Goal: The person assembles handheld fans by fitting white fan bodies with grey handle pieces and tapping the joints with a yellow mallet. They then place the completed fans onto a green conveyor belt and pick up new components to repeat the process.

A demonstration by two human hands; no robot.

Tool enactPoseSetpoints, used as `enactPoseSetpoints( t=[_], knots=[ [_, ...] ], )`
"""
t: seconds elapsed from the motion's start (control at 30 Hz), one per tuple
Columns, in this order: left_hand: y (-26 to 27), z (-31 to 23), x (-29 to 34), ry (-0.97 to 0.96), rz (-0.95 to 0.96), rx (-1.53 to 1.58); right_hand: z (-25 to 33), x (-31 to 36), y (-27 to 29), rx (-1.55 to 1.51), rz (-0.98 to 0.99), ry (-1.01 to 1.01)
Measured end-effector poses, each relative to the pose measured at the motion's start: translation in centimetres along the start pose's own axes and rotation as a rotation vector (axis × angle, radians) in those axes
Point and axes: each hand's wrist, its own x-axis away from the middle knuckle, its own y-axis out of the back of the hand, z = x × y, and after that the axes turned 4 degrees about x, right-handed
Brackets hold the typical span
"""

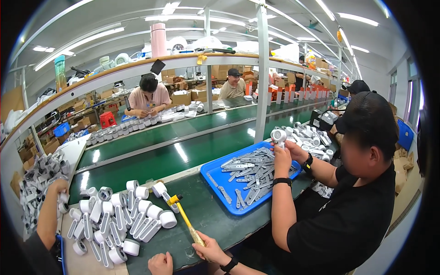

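Diagonally, small yellow-handled hammer point(185, 219), head up-left, handle down-right in right hand point(208, 250), grip seemingly wrapped round its end.

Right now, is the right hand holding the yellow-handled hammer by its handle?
Yes, the right hand grips the lower end of the hammer handle, with the head resting on the green bench.

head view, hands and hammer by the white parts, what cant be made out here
- Left hand, head view: cut off by the lower edge; grip unclear.
- Right hand, head view: closed round the end of the yellow-handled hammer, so that end is hidden.
- White parts, head view: heaped over each other; lower ones hidden.
- Metal strips in the blue tray, head view: too small for detail, some behind a co-worker's forearm.
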Motion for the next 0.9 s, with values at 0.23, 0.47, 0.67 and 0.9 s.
enactPoseSetpoints(
  t=[0.23, 0.47, 0.67, 0.9],
  knots=[
    [-0.33, 0.01, 0.18, -0.067, -0.071, 0.01, -0.44, 0.22, 0.13, 0.074, -0.025, 0.048],
    [-0.42, -0.11, 0.15, -0.094, -0.101, -0.009, -0.35, 0.35, -0.15, 0.089, -0.057, 0.11],
    [-0.37, -0.08, 0.02, -0.104, -0.107, -0.001, -0.44, 0.25, -0.04, 0.103, -0.054, 0.099],
    [-0.43, -0.05, 0.24, -0.106, -0.112, -0.025, -0.1, 0.51, 0.02, 0.077, -0.032, 0.07]
  ],
)
